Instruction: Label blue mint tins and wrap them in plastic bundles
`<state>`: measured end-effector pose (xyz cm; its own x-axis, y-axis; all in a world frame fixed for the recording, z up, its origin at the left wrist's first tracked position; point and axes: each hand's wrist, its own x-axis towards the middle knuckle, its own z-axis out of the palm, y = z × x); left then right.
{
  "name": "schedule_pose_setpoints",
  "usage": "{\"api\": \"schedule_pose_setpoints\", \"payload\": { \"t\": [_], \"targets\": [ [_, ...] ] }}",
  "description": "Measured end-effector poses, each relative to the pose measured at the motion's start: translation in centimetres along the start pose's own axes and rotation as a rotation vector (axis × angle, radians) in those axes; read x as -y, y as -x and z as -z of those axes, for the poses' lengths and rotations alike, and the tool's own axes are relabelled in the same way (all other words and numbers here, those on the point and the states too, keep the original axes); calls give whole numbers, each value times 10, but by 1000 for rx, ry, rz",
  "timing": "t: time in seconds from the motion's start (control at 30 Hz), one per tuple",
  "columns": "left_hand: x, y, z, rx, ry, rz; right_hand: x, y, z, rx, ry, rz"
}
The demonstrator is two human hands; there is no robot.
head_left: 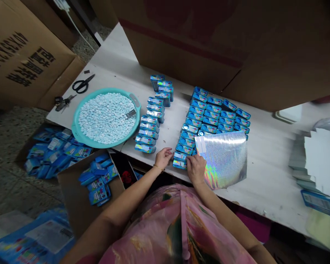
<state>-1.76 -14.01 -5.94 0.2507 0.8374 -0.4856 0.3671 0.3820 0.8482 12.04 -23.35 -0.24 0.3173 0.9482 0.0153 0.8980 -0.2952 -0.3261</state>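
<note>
My left hand (164, 158) hovers at the table's front edge, left of the nearest blue tin. Its thumb and fingers are a little apart, with nothing visible between them. My right hand (197, 167) has its fingers drawn together at the right end of the front blue tins (179, 163), which carry shiny strips. Whatever those fingertips hold is too small to make out. Beneath and beside that hand lies a holographic sticker sheet (227, 157), overlapping part of the blue tin block (210, 113). Another line of blue tins (149, 132) stands on edge to the left.
A turquoise basin (76, 128) of pale candies with a scoop (131, 114) sits left. Scissors (82, 85) and keys (64, 103) lie beyond it. Cartons of blue packs (97, 179) stand below. A large cardboard box (181, 55) borders the back; stacked white card (321, 157) stands right.
</note>
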Motion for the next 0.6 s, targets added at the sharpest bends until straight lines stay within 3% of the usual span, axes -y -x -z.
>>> {"api": "schedule_pose_setpoints", "payload": {
  "t": [0.1,0.2,0.33,0.43,0.6],
  "targets": [
    [-8,0,3,-122,-154,-82,-4,6,10,147,119,202],
    [-38,-1,-6,-142,-286,-306,-13,6,18,207,152,276],
    [-87,-11,-46,-13,-543,-582,-49,-20,34,-4,50,172],
    [-109,-25,-80,28,-712,-566,-82,-56,45,-122,9,123],
    [-111,-37,-108,-47,-747,-460,-109,-96,37,37,161,292]
  ]
}}
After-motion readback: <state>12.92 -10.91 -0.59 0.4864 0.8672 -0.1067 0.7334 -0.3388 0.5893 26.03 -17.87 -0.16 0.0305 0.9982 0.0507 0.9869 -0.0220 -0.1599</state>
